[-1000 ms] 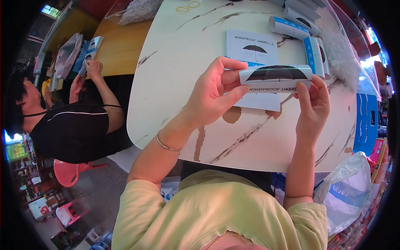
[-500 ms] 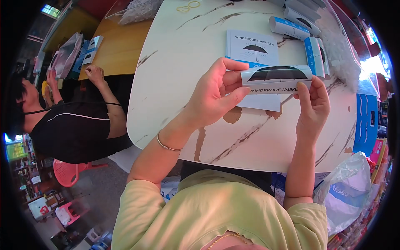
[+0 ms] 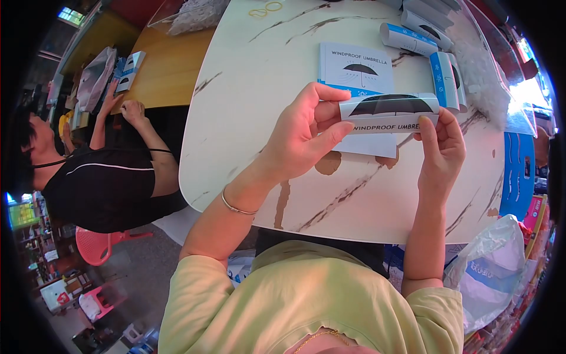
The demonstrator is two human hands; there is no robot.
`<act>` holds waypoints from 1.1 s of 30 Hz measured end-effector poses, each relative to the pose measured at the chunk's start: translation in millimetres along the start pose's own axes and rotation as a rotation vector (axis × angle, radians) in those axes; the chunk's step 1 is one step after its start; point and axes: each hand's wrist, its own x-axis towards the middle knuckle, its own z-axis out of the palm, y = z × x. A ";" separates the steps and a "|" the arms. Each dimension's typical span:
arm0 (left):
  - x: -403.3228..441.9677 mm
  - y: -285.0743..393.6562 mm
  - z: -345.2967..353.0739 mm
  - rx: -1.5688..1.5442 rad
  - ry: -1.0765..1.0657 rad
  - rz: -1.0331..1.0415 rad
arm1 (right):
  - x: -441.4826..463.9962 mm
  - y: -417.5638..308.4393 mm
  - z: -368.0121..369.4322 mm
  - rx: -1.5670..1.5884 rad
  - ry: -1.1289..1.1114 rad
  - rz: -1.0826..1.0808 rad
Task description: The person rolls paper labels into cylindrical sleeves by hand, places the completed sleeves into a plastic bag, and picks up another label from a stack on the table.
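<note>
Between my two hands is a curved umbrella sleeve, white with a black umbrella picture and the words "WINDPROOF UMBRE...". My left hand grips its left end between thumb and fingers. At the right end, my right hand pinches the sleeve with thumb and fingers. Below it on the marble-patterned table lie flat printed sheets marked "WINDPROOF UMBRELLA", partly covered by the sleeve and my left hand.
Rolled sleeves lie at the table's upper right, beside clear plastic wrapping. Yellow bands rest at the far edge. A plastic bag is at the lower right. Another person sits at a wooden table on the left.
My hands and the sleeve have barely moved. The other person's hands have left the printed item at the wooden table, and one has come back toward it.
</note>
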 end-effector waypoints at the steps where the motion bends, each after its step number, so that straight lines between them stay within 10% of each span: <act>1: 0.0 -1.4 0.6 -0.011 0.024 0.025 | 0.0 0.0 -0.3 0.000 -0.003 0.005; 33: 0.4 -0.8 -2.6 0.022 0.063 -0.043 | 0.1 -4.6 -1.6 0.051 -0.062 0.005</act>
